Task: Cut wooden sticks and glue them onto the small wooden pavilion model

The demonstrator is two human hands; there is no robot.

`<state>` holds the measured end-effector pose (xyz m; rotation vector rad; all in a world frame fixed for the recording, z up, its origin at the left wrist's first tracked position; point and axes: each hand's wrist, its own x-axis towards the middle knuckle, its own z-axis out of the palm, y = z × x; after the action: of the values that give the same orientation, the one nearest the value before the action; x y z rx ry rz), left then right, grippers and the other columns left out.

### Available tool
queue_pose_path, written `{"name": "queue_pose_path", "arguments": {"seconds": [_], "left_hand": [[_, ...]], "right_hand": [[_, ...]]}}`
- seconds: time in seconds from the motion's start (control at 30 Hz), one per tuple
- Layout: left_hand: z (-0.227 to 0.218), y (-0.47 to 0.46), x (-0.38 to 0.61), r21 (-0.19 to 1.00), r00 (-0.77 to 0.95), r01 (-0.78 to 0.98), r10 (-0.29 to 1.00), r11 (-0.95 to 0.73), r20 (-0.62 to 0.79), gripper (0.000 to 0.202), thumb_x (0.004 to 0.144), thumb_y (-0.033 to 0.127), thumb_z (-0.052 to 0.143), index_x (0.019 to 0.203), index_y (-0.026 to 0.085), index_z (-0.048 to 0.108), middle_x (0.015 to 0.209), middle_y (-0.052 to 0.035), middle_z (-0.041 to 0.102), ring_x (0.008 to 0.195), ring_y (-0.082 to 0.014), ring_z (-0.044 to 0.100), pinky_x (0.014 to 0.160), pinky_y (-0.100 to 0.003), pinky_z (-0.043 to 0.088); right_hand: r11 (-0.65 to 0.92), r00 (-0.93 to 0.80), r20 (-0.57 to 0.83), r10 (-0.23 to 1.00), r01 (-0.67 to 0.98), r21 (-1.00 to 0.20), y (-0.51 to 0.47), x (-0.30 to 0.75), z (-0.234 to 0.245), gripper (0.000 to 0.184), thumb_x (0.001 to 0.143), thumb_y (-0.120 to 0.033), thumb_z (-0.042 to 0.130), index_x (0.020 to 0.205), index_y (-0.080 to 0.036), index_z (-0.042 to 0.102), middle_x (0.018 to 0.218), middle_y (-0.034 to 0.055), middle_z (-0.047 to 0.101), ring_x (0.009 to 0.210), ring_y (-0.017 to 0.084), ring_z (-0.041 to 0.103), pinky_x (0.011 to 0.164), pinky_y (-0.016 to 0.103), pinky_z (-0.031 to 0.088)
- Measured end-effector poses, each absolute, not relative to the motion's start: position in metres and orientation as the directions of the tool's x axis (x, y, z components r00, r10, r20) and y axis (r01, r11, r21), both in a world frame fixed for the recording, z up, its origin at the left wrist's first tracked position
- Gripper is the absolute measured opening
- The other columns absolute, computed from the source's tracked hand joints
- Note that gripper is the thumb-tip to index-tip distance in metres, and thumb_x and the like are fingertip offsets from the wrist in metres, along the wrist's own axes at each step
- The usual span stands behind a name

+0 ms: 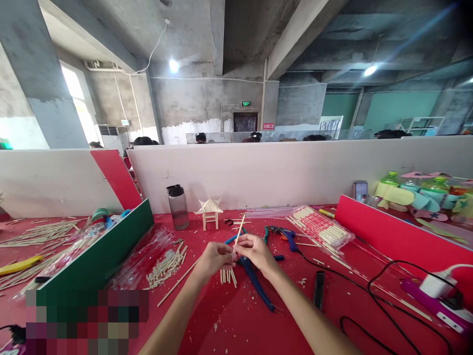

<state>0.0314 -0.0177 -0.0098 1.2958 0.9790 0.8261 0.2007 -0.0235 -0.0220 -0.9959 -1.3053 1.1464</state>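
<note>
The pale stick (240,229) stood tilted above the red table (210,333), pinched in the fingertips of your right hand (254,250); your left hand (216,259) curled its fingers in at the lower end, though I couldn't tell whether they gripped it. A loosened pinch could have dropped it among the short sticks (228,277); a lowered wrist could have knocked the blue-handled tool (255,282).

Lit bulbs (173,65) hang under a grey concrete ceiling (246,34) beyond a white partition (258,172).
</note>
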Motion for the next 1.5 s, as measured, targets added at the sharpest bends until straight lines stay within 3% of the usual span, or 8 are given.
{"name": "queue_pose_path", "arguments": {"seconds": [0.5,0.6,0.7,0.8,0.93,1.03,1.27,1.5], "left_hand": [[-0.012,-0.014,0.026,0.994,0.371,0.051,0.922,0.097,-0.109,0.05,0.048,0.051,0.089,0.074,0.012,0.071,0.068,-0.0037,0.072,0.061,-0.0136,0.066,0.065,-0.025,0.054],[-0.011,-0.012,0.022,0.997,0.333,0.039,0.94,0.07,-0.079,0.046,0.05,0.049,0.088,0.073,0.013,0.071,0.064,-0.0017,0.069,0.061,-0.0141,0.065,0.067,-0.027,0.054],[-0.009,-0.011,0.017,0.999,0.28,0.005,0.959,0.039,-0.039,0.043,0.051,0.047,0.088,0.071,0.014,0.07,0.065,-0.0004,0.068,0.062,-0.0142,0.065,0.068,-0.027,0.054],[-0.007,-0.01,0.012,0.999,0.245,-0.008,0.969,0.031,-0.029,0.041,0.051,0.044,0.088,0.071,0.013,0.07,0.065,0.0,0.068,0.063,-0.014,0.065,0.069,-0.027,0.053],[-0.009,-0.006,0.008,1.0,0.218,-0.001,0.976,0.024,-0.024,0.042,0.051,0.045,0.088,0.071,0.013,0.07,0.065,-0.0005,0.068,0.062,-0.0137,0.064,0.068,-0.027,0.053],[-0.012,-0.002,0.006,1.0,0.209,0.016,0.977,0.026,-0.028,0.043,0.05,0.047,0.087,0.07,0.013,0.07,0.065,-0.0013,0.068,0.06,-0.0134,0.063,0.063,-0.025,0.05],[-0.01,0.003,0.001,0.999,0.209,0.037,0.977,0.038,-0.045,0.045,0.048,0.047,0.088,0.069,0.013,0.068,0.062,-0.0012,0.068,0.059,-0.0144,0.064,0.061,-0.025,0.051],[0.0,0.002,-0.013,0.999,0.274,0.049,0.962,-0.009,-0.005,0.045,0.053,0.049,0.087,0.073,0.013,0.071,0.067,-0.003,0.069,0.065,-0.0151,0.065,0.068,-0.026,0.053]], "right_hand": [[0.191,-0.121,0.194,0.974,-0.034,-0.981,-0.022,0.204,-0.021,0.047,0.066,-0.05,0.079,0.096,-0.017,0.065,0.089,0.008,0.074,0.077,0.021,0.07,0.071,0.033,0.056],[0.239,-0.123,0.222,0.967,0.154,-0.959,-0.025,0.212,-0.013,0.041,0.076,-0.049,0.069,0.102,-0.018,0.063,0.093,0.0083,0.073,0.082,0.022,0.069,0.074,0.035,0.055],[0.28,-0.141,0.244,0.959,0.578,-0.767,-0.035,0.221,-0.005,0.044,0.079,-0.047,0.066,0.113,-0.02,0.061,0.1,0.0104,0.071,0.092,0.026,0.067,0.084,0.039,0.051],[0.189,-0.134,0.149,0.98,0.865,-0.464,-0.049,0.224,-0.003,0.07,0.07,-0.055,0.073,0.125,-0.015,0.058,0.123,0.0214,0.062,0.118,0.039,0.055,0.097,0.048,0.042],[0.093,-0.098,-0.01,0.995,0.968,-0.235,-0.062,0.221,-0.01,0.103,0.054,-0.065,0.079,0.135,-0.007,0.052,0.14,0.0311,0.045,0.129,0.049,0.04,0.102,0.059,0.033],[0.064,-0.074,-0.046,0.996,0.981,-0.186,-0.065,0.218,-0.012,0.103,0.055,-0.061,0.08,0.136,-0.005,0.051,0.144,0.0329,0.04,0.13,0.05,0.038,0.103,0.061,0.029],[0.1,-0.098,0.019,0.995,0.963,-0.251,-0.057,0.228,-0.005,0.05,0.08,-0.044,0.06,0.114,-0.007,0.066,0.127,0.0292,0.057,0.119,0.044,0.052,0.096,0.052,0.038],[0.169,-0.244,0.015,0.97,0.622,-0.765,-0.037,0.252,-0.004,0.036,0.087,-0.051,0.054,0.098,-0.019,0.068,0.095,0.009,0.07,0.088,0.026,0.064,0.079,0.035,0.044]]}}
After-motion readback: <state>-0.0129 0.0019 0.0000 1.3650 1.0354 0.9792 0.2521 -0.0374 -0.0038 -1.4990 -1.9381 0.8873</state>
